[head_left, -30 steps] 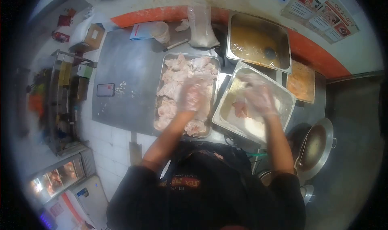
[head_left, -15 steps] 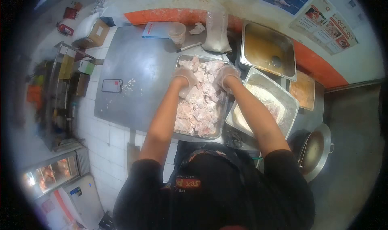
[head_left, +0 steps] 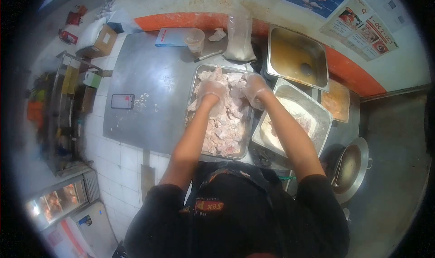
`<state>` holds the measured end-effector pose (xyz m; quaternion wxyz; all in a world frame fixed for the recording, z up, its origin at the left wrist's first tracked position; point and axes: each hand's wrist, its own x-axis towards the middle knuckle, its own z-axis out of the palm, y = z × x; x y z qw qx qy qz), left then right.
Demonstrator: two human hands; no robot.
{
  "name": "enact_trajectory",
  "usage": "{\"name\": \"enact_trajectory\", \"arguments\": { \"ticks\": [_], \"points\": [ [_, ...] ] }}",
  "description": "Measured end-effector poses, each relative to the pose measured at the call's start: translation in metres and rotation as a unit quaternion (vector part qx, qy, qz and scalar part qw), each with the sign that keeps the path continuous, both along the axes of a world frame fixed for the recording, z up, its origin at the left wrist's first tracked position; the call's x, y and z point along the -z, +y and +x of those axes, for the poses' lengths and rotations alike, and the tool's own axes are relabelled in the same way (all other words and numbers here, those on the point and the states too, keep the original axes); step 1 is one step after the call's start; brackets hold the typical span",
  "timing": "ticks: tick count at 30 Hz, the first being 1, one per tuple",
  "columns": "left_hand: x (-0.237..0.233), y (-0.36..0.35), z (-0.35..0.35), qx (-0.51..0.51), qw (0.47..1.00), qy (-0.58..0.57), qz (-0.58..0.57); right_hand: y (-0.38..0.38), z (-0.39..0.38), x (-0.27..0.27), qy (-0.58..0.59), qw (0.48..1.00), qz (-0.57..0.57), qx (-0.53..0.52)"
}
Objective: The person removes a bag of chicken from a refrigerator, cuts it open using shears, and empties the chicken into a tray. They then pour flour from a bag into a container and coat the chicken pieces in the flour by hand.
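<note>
A metal tray (head_left: 249,122) holds a heap of raw, flour-coated chicken pieces (head_left: 222,133). Both my hands wear clear plastic gloves. My left hand (head_left: 213,94) lies over the upper left of the heap, palm down, its fingers hidden by the glove and the hand's own back. At the tray's upper right edge, my right hand (head_left: 254,89) has its fingers curled on a chicken piece (head_left: 238,93). Just right of the tray stands a deep metal pan (head_left: 322,138) with white flour (head_left: 290,104) and some pieces in it, partly behind my right forearm.
A pan of brownish liquid (head_left: 297,58) sits at the back right, beside a bag of white powder (head_left: 239,42). Also on the steel table (head_left: 149,72) are a phone (head_left: 123,101), a plastic tub (head_left: 194,39) and a marker (head_left: 209,55). A wok (head_left: 352,169) stands at right.
My left hand has shifted from the tray's left side inward over the chicken heap. My right hand stays near the right edge. The whole view has shifted slightly.
</note>
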<state>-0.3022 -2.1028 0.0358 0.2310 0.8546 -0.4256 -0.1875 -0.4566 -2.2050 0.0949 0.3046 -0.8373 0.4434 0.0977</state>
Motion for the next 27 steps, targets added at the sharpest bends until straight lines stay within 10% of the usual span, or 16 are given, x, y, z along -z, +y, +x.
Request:
{"name": "enact_trajectory", "arguments": {
  "ticks": [3,6,10,16,20,24,27],
  "points": [
    [-0.021,0.014,0.005,-0.026,0.984,0.16,-0.078,-0.005,-0.016,-0.016,-0.148,0.987,-0.062,0.016],
    [-0.049,0.012,0.007,0.093,0.986,0.094,-0.105,-0.008,-0.031,-0.049,-0.236,0.965,0.062,0.096],
    [-0.094,-0.01,-0.015,0.115,0.952,0.071,-0.276,-0.015,-0.048,-0.123,-0.264,0.947,-0.118,0.137],
    [-0.102,-0.13,-0.066,0.254,0.906,0.002,-0.34,-0.091,-0.09,-0.119,-0.397,0.844,0.106,0.343],
    [-0.051,-0.219,-0.109,0.297,0.933,-0.095,-0.18,-0.148,-0.111,-0.08,-0.152,0.944,-0.054,0.289],
    [-0.09,-0.227,-0.141,0.278,0.945,-0.169,-0.007,-0.163,-0.116,-0.051,0.054,0.933,-0.215,0.285],
    [-0.014,-0.269,-0.145,0.283,0.942,-0.179,0.008,-0.181,-0.12,-0.038,0.15,0.956,-0.136,0.214]
  ]
}}
